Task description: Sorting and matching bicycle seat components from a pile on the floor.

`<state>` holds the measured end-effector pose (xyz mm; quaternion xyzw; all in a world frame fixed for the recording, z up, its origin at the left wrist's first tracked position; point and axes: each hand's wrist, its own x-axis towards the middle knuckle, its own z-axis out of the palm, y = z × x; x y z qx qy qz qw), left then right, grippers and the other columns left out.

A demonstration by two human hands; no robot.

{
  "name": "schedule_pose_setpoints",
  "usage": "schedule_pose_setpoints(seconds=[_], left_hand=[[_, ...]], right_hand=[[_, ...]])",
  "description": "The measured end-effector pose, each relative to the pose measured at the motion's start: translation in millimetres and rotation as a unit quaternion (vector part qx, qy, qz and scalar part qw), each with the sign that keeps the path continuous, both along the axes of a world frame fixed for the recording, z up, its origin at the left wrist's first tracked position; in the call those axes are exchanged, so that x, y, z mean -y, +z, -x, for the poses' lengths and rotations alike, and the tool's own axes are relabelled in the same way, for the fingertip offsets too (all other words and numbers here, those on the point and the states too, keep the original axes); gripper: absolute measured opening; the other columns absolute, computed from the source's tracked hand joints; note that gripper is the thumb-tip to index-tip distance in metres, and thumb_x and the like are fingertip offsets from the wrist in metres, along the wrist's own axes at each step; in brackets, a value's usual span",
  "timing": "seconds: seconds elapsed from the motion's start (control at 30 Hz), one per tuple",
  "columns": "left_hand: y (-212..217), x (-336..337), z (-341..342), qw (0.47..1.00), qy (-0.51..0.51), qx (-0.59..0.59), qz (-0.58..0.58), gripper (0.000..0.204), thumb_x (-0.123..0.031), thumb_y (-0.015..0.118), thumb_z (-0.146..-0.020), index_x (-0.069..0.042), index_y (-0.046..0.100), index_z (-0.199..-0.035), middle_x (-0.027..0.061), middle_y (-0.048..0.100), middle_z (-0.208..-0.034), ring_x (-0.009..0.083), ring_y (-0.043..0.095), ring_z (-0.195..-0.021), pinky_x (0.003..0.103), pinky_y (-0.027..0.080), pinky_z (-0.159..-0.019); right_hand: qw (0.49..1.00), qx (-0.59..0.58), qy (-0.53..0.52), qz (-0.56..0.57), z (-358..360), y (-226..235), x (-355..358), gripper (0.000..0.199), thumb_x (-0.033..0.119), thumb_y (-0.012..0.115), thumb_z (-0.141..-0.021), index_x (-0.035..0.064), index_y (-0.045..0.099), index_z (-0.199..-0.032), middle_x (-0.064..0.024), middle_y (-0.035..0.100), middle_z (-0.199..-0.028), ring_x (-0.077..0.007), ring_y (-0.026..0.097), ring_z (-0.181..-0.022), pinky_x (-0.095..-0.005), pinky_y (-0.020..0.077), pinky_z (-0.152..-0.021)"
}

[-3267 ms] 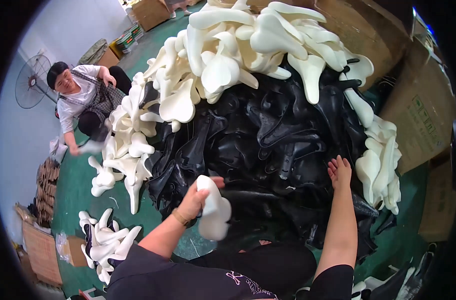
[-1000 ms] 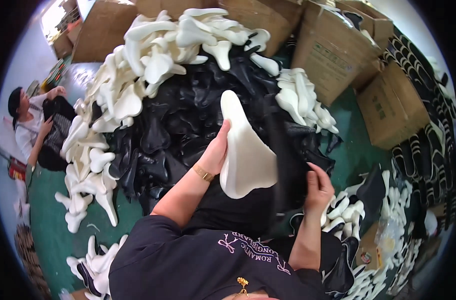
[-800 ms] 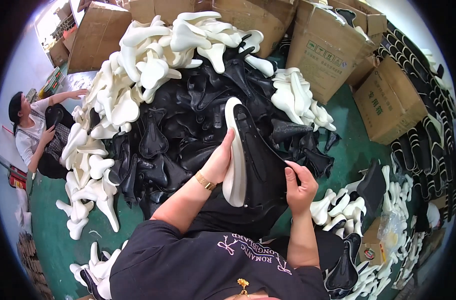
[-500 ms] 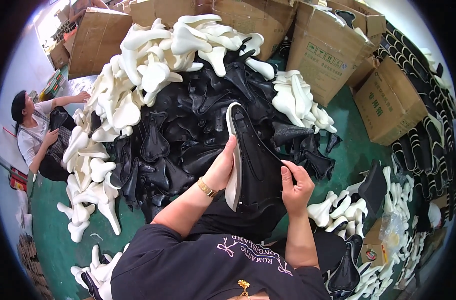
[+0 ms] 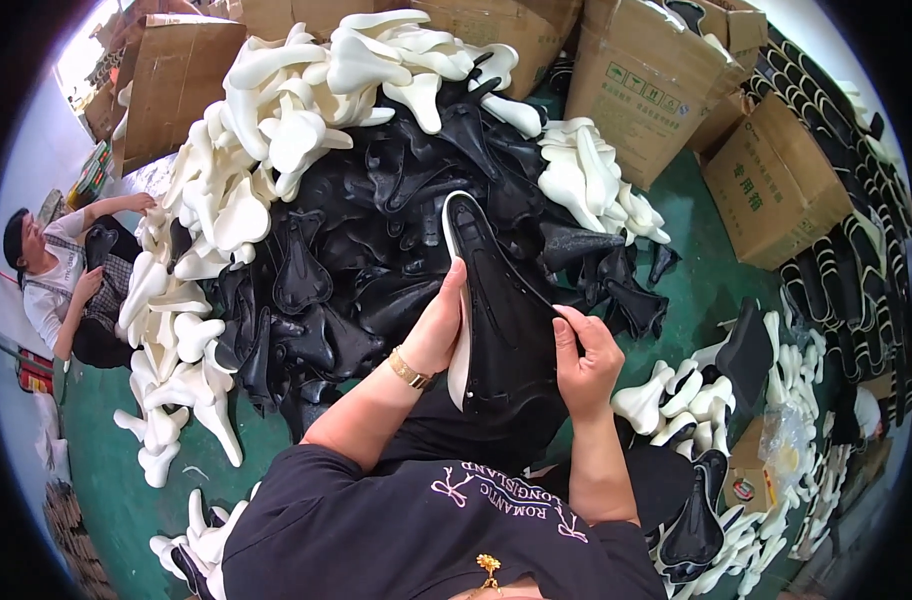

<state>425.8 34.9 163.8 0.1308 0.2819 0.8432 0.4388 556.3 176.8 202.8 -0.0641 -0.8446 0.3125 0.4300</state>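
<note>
I hold a bicycle saddle [image 5: 501,310] upright in front of me, a black shell laid against a white foam pad whose edge shows along the left side. My left hand [image 5: 438,322], with a gold bracelet on the wrist, grips its left edge. My right hand [image 5: 583,352] pinches the black shell's right edge. Behind the saddle rises a big heap of black saddle shells [image 5: 376,260] with white foam pads [image 5: 296,130] piled over its top and left side.
Cardboard boxes [image 5: 776,180] stand at the back and right on the green floor [image 5: 716,270]. Another person [image 5: 71,285] sits at the far left beside the white pads. More white pads [image 5: 676,390] and black shells [image 5: 701,520] lie to my right.
I took a white pad from the heap, raised it, and brought a black shell against it with my right hand. The pair now stands edge-on between both hands.
</note>
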Motion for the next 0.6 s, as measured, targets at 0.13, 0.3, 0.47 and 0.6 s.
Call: schedule_pose_setpoints(seconds=[0.13,0.3,0.47,0.6], left_hand=[[-5,-4,0,0.999,0.023,0.021,-0.009,0.044,-0.028,0.057,-0.093,-0.009,0.045,-0.131,0.0054,0.061,-0.114,0.0174,0.059,-0.104,0.033,0.048,-0.093],[18,-3,2,0.999,-0.004,0.010,0.041,0.031,-0.004,0.060,-0.086,-0.004,0.051,-0.115,0.0089,0.064,-0.102,0.0188,0.065,-0.088,0.031,0.055,-0.078],[4,-10,8,0.993,0.010,0.092,0.075,0.028,-0.002,0.059,-0.084,-0.006,0.052,-0.111,0.0085,0.063,-0.097,0.0199,0.065,-0.085,0.032,0.055,-0.077],[-4,-8,9,0.982,0.017,0.143,0.124,0.029,-0.002,0.057,-0.083,-0.006,0.053,-0.111,0.0086,0.062,-0.097,0.0201,0.064,-0.087,0.033,0.056,-0.077]], right_hand=[[0.998,0.000,-0.030,-0.047,7,1,0,0.012,0.006,0.069,-0.081,0.0081,0.070,-0.093,-0.0051,0.054,-0.071,-0.0212,0.050,-0.062,-0.0309,0.0400,-0.056],[0.995,-0.005,-0.062,-0.080,13,-4,-3,0.012,0.009,0.071,-0.078,0.0115,0.071,-0.090,-0.0030,0.048,-0.075,-0.0217,0.046,-0.072,-0.0331,0.0371,-0.065],[0.995,-0.009,-0.076,-0.065,18,-10,-6,0.015,0.009,0.073,-0.075,0.0123,0.073,-0.090,-0.0023,0.048,-0.076,-0.0207,0.045,-0.073,-0.0322,0.0370,-0.066],[0.996,-0.017,-0.077,-0.052,17,-16,-5,0.015,0.009,0.074,-0.075,0.0123,0.073,-0.090,-0.0018,0.049,-0.077,-0.0205,0.044,-0.074,-0.0319,0.0373,-0.066]])
